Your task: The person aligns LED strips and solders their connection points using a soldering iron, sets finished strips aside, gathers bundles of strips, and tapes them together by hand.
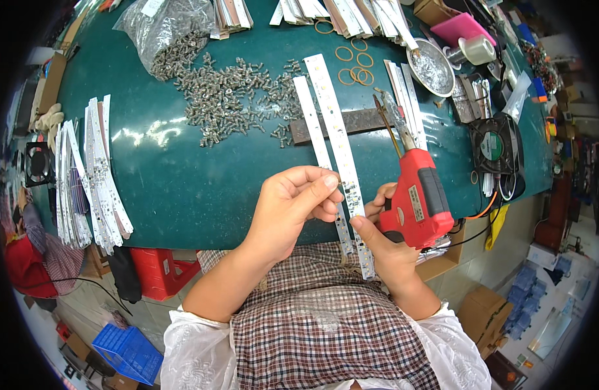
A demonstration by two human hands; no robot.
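Note:
My left hand is closed in a pinch, its fingertips beside the white LED strips. Whatever is between thumb and forefinger is too small to make out. My right hand is wrapped around a red soldering gun with black grip parts, its tip pointing up and away from me. The thumb of that hand presses on a long white LED strip board with small components at its lower part. A second LED strip lies just left of it. Both strips cross a dark metal bar on the green table.
Small metal parts are heaped at the far middle, spilling from a clear plastic bag. Strip bundles lie at left. At right are a metal bowl, a solder spool and a black fan. Rubber bands lie beyond the bar.

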